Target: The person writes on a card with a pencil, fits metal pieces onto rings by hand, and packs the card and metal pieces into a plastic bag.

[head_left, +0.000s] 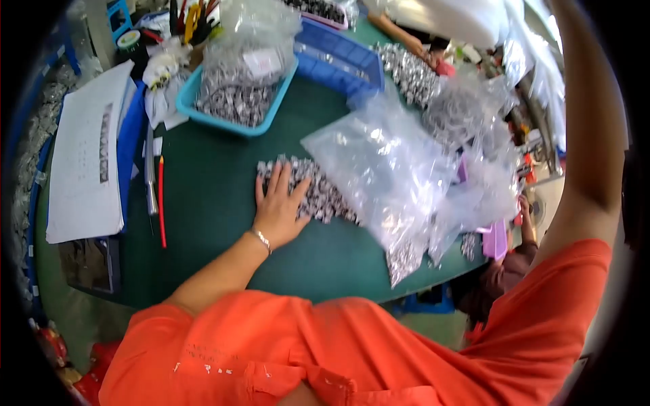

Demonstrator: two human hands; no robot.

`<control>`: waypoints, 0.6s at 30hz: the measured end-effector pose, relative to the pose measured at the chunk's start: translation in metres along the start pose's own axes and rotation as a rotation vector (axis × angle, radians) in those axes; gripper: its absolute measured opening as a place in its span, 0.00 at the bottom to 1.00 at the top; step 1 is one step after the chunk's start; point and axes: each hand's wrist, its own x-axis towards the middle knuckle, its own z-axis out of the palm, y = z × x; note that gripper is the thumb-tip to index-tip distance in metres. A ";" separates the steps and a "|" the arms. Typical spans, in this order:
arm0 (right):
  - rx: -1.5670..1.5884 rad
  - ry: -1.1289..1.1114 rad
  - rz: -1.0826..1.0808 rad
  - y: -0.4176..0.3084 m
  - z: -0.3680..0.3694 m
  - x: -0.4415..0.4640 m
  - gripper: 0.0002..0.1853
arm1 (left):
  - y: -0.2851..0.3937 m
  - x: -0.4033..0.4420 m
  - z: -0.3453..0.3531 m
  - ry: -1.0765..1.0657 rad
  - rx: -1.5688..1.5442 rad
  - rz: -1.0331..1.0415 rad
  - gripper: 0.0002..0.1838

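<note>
We have the green table (210, 196) below, a clear bag (389, 166) right of, and small silvery pieces (326, 197) under our widely spread left hand (277, 211); our right hand is out of view, its state we cannot tell.

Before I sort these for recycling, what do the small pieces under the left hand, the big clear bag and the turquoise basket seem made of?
The small pieces under the left hand look like shiny metal, judging by silvery glints, though possibly coated plastic. The clear bag seems glossy plastic film: see-through, creased. The turquoise basket is probably smooth moulded plastic, evenly coloured.
</note>
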 end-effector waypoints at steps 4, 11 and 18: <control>-0.782 0.506 -0.095 0.107 0.058 -0.124 0.15 | 0.001 -0.001 0.000 -0.015 0.018 -0.012 0.39; -0.566 -0.377 0.805 0.151 0.186 -0.345 0.50 | 0.003 -0.001 0.001 0.001 0.051 -0.017 0.39; -0.328 0.467 0.239 0.075 0.158 -0.364 0.04 | -0.002 0.005 0.007 0.271 -0.234 0.008 0.42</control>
